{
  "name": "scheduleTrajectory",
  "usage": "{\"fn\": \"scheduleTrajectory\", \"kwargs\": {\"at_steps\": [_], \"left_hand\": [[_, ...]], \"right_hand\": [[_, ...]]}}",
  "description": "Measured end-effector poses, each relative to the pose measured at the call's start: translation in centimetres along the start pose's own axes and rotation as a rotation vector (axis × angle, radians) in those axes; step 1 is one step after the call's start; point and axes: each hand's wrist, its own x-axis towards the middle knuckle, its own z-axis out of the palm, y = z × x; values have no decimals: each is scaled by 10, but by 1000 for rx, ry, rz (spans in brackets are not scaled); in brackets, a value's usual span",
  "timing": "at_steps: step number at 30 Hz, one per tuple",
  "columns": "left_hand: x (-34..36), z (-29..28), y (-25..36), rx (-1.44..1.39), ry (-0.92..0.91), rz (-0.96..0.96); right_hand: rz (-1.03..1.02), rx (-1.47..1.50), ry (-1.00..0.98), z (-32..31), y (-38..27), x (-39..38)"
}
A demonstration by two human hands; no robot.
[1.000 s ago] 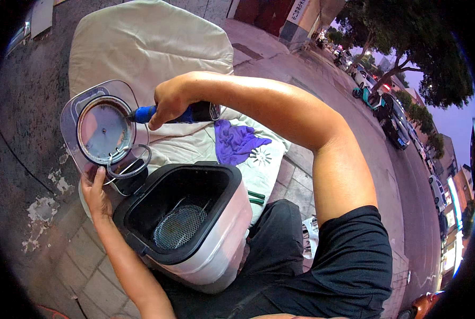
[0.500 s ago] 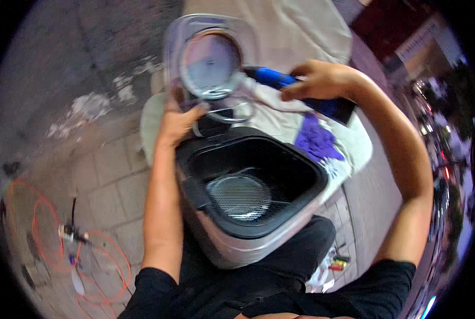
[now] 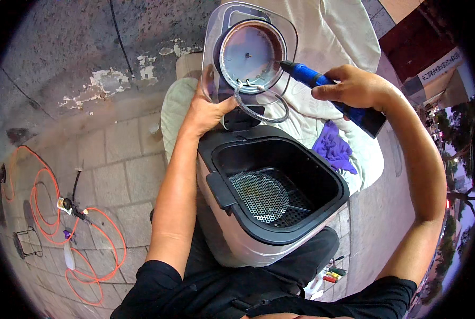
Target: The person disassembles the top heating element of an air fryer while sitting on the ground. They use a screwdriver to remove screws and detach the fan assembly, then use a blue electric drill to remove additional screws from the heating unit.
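Observation:
On my lap sits a pale pot-shaped cooker [image 3: 232, 247] with a black rim, its clear lid [image 3: 211, 64] raised at the back. My left hand [image 3: 208, 114] is closed on the lid's lower left edge. Inside the lid, a round metal housing [image 3: 243, 48] has a brown-stained rim. From its lower edge hangs a looped heating tube [image 3: 287, 115]. My right hand [image 3: 354, 90] grips a blue-and-black handheld power tool [image 3: 312, 77], with its black tip at the housing's right rim. Whether the tip touches cannot be told. A perforated round metal plate [image 3: 259, 196] lies in the cooker.
A purple cloth [image 3: 334, 149] lies on a pale sheet [image 3: 349, 32] behind the cooker. Screwdrivers [image 3: 333, 276] rest on the paving at right. To the left are an orange cord [image 3: 121, 239], a spray bottle [image 3: 68, 258] and a wire rack [image 3: 27, 242]. A wall [image 3: 78, 48] stands beyond.
The view has shifted, so the scene sits farther right. The lid and the tool have moved up and to the right together; both hands keep their hold.

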Motion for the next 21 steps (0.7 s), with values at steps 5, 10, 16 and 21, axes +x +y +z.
{"fn": "scheduleTrajectory", "kwargs": {"at_steps": [5, 10, 16, 21], "left_hand": [[0, -1, 3, -7, -1, -40], [1, -1, 9, -15, -45, -15], [0, -1, 9, -16, -25, -28], [0, -1, 3, 8, -17, -10]], "right_hand": [[-14, 19, 17, 1, 4, 1], [-16, 27, -9, 0, 5, 4], [-33, 32, 4, -1, 4, 1], [-23, 38, -4, -1, 4, 0]]}}
